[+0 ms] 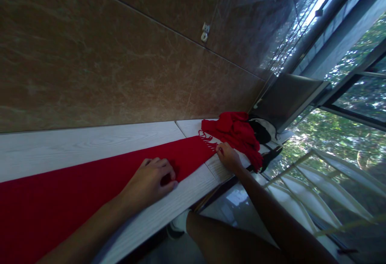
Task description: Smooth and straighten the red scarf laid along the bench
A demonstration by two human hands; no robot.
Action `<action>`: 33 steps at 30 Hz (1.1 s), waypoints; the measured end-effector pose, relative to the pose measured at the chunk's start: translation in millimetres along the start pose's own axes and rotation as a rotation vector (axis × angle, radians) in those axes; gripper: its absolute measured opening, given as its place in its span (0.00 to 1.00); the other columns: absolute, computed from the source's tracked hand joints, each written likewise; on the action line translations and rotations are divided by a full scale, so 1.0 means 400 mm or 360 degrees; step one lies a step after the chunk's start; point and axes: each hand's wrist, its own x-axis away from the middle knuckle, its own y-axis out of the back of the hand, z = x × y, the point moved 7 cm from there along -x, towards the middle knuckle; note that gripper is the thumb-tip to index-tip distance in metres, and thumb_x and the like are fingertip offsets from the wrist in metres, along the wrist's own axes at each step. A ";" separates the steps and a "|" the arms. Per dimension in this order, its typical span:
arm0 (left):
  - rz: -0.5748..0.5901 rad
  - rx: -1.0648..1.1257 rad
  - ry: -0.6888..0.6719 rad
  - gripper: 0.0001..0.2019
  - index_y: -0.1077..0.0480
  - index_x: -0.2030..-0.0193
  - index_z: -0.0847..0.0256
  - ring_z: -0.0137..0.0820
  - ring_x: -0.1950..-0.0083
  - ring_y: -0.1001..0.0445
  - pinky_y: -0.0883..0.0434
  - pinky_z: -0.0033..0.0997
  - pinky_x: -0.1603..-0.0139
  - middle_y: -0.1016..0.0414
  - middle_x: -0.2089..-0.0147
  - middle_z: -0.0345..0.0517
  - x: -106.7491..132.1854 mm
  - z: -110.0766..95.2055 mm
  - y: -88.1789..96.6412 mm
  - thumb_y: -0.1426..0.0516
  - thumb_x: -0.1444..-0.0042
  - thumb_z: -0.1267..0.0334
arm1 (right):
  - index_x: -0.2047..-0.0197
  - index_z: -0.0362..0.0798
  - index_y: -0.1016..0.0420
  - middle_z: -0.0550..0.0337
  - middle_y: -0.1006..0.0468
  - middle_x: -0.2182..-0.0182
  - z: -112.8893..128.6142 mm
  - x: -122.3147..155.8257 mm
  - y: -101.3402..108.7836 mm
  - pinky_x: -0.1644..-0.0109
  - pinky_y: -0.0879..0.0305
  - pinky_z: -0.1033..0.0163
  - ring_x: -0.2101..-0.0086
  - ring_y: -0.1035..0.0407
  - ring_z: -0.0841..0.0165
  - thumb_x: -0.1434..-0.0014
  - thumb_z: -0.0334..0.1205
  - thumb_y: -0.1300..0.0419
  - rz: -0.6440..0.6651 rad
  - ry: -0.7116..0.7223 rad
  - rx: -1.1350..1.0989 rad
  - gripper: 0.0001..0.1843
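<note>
A long red scarf (99, 179) lies flat along a white wood-grain bench, its fringed end pointing away to the right. My left hand (157, 175) rests on the scarf near its front edge. Its fingers are loosely curved and the thumb stands apart. At the far end, my right hand (227, 155) is closed in a pinch on the front corner of the fringe. Just beyond the fringe lies a crumpled red fringed cloth (237, 129), apart from my left hand.
The white bench (132, 135) runs along a brown marbled tile wall (105, 62). Behind the crumpled cloth are black and white items (265, 131) and a dark panel (286, 99). A white slatted rack (313, 191) stands by the windows at right. My leg (220, 232) is below the bench edge.
</note>
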 end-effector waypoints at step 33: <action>0.0035 0.0069 -0.0073 0.08 0.23 0.60 0.54 0.39 0.51 0.31 0.39 0.42 0.47 0.25 0.55 0.43 0.005 -0.006 -0.003 0.43 0.38 0.58 | 0.59 0.52 0.18 0.54 0.18 0.56 0.052 0.033 0.056 0.44 0.31 0.50 0.52 0.25 0.61 0.41 0.34 0.43 0.0142 0.0585 -0.0354 0.12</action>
